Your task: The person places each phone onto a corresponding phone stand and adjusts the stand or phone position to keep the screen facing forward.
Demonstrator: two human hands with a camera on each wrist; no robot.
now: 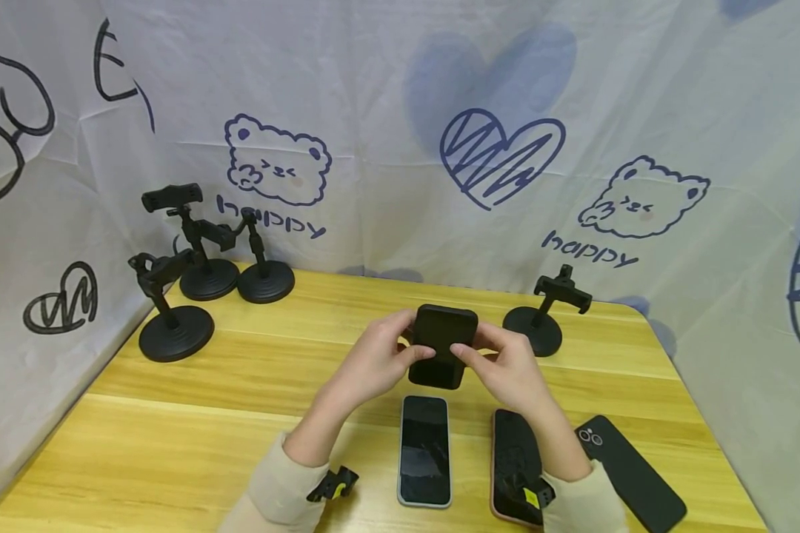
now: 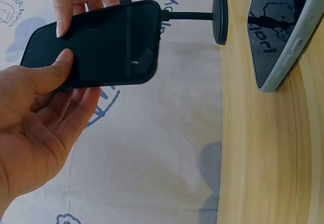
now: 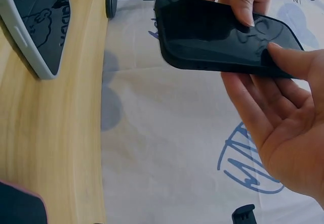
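Note:
My left hand point(image 1: 380, 355) and right hand point(image 1: 507, 359) together hold a black smartphone point(image 1: 443, 333), lifted above the table with its dark screen facing me. Both thumbs lie on the screen, and the other fingers are behind the phone or along its edges. In the left wrist view, the left thumb point(image 2: 63, 62) presses near the lower edge of the phone point(image 2: 116, 47). From the right wrist, the right thumb point(image 3: 283, 57) lies on the glass of the phone point(image 3: 212, 32). Below the hands, a phone with a pale blue frame point(image 1: 425, 451) lies screen up.
A pink-edged phone point(image 1: 513, 459) lies partly under the right forearm, beside a face-down black phone point(image 1: 633, 474). One black phone stand point(image 1: 533, 331) is behind the right hand. More stands, point(image 1: 176, 333) among them, group at the back left. A printed cloth point(image 1: 373, 185) hangs behind the wooden table point(image 1: 173, 429).

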